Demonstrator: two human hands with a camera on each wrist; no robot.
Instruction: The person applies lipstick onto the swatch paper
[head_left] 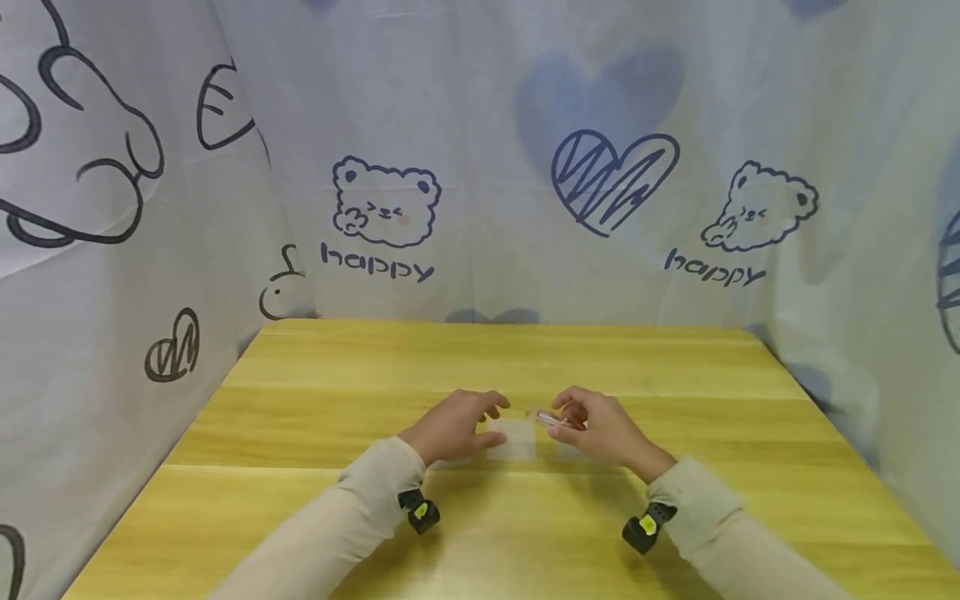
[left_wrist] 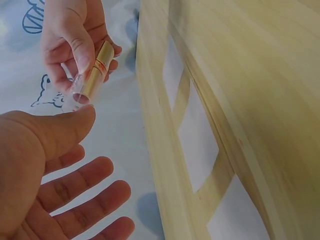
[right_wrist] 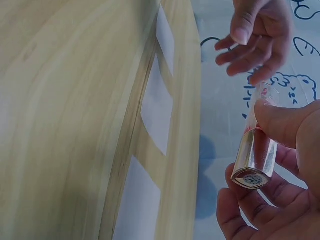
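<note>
Printed cloth with bears, hearts and the word "happy" hangs behind and to both sides of a yellow wooden table.

White squares lie flat on the table near its middle, in a row; the wrist views show three, set just apart from one another.

Right hand: holds a small tube, thumb on top and fingers curled beneath. Tube has a gold body and a clear end, with some red showing inside. It is tilted, clear end pointing left toward the other hand, and held just above the table, right of the squares. Right wrist view shows its flat base facing the camera.

Left hand: holds nothing. Left wrist view shows fingers spread and relaxed, thumb close to the tube's clear end; whether it touches cannot be told. The hand sits over the left edge of the squares.

Both arms wear beige sleeves, each with a black band at the wrist.
</note>
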